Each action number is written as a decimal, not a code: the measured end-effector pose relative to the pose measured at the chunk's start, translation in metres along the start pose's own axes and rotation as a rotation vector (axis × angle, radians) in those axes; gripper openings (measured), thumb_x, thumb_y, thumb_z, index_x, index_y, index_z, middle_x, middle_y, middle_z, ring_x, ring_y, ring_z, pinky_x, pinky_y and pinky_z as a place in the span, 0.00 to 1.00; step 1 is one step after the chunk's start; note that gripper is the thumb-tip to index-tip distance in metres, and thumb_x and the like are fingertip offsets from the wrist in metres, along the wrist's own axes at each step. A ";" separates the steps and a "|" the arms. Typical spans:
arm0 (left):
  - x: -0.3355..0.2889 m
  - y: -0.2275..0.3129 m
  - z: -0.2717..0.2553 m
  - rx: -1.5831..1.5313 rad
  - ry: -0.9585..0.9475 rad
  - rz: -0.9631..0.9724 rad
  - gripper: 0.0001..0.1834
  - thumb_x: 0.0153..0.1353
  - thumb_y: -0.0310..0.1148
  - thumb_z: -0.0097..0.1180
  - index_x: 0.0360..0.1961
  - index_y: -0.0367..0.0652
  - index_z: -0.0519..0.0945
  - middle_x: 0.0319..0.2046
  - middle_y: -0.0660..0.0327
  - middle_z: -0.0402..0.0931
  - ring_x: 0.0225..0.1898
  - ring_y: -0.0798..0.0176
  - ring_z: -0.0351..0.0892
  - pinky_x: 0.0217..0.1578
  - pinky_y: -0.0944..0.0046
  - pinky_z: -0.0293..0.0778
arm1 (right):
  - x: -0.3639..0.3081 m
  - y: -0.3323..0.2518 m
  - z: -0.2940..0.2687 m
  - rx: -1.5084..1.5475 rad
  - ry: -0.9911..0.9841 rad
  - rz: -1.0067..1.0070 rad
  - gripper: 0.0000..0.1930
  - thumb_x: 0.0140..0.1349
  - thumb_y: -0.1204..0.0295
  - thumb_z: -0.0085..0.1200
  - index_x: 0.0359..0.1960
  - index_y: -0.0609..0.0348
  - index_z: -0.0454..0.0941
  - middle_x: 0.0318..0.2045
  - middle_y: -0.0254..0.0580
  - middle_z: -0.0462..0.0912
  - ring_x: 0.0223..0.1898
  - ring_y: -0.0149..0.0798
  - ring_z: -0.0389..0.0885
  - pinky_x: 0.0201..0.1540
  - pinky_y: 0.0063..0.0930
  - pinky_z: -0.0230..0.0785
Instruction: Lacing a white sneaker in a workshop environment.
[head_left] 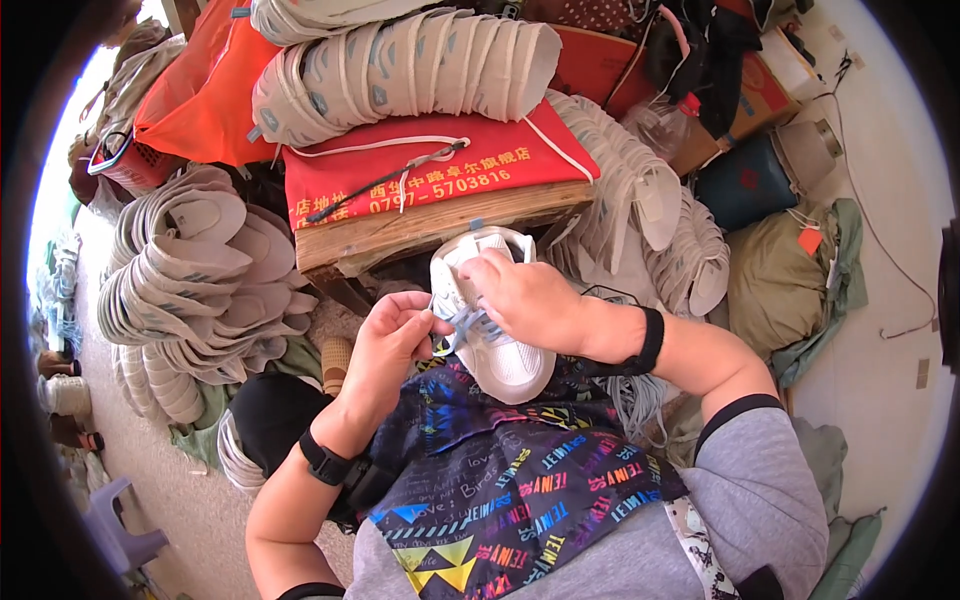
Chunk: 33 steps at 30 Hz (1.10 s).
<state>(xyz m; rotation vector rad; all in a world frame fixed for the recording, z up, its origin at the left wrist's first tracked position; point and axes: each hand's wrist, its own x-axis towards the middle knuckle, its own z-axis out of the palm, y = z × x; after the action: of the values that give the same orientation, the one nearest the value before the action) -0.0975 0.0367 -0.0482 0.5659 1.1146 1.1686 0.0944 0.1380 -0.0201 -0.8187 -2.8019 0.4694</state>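
A white shoe upper (510, 368) rests toe-down toward me against my lap, its collar near the wooden bench edge. A blue-grey shoelace (466, 322) crosses its lower eyelets. My left hand (392, 338) is closed, thumb and forefinger pinching the shoelace beside the upper's left side. Over the right side and tongue lies my right hand (535, 305), its fingers bent and gripping the upper near the top eyelets; the fingertips are partly hidden. A patterned dark apron (540, 480) covers my lap beneath the upper.
The wooden bench (440, 235) carries a red cloth (400, 165), a white cord and a row of nested uppers (410, 75). Stacked uppers (180, 280) stand at left, more uppers (630, 170) at right. Grey laces (635, 405) hang by my right elbow. A purple stool (125, 525) is lower left.
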 end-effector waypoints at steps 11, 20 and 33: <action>0.017 -0.017 0.021 0.955 0.214 0.771 0.06 0.53 0.24 0.63 0.30 0.37 0.78 0.31 0.59 0.71 0.32 0.62 0.72 0.33 0.64 0.70 | 0.047 0.003 -0.016 0.886 0.123 0.222 0.09 0.63 0.78 0.52 0.44 0.64 0.71 0.35 0.40 0.77 0.32 0.27 0.77 0.30 0.22 0.71; 0.033 -0.014 0.045 1.412 0.257 0.876 0.07 0.48 0.29 0.60 0.26 0.44 0.74 0.30 0.59 0.69 0.37 0.53 0.72 0.35 0.53 0.64 | 0.014 0.016 -0.027 0.602 0.158 0.080 0.06 0.60 0.75 0.55 0.36 0.63 0.75 0.32 0.40 0.77 0.30 0.33 0.75 0.35 0.29 0.69; 0.044 -0.020 0.051 1.308 0.252 0.977 0.07 0.48 0.24 0.60 0.27 0.42 0.74 0.27 0.59 0.69 0.33 0.53 0.71 0.35 0.55 0.66 | -0.037 0.039 -0.007 0.155 0.070 0.048 0.07 0.60 0.67 0.53 0.32 0.58 0.76 0.28 0.45 0.80 0.33 0.51 0.81 0.35 0.43 0.75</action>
<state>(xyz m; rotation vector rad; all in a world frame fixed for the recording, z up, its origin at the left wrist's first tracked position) -0.0436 0.0793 -0.0617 2.1932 1.8565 1.1677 0.1459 0.1505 -0.0300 -0.8527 -2.6479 0.6440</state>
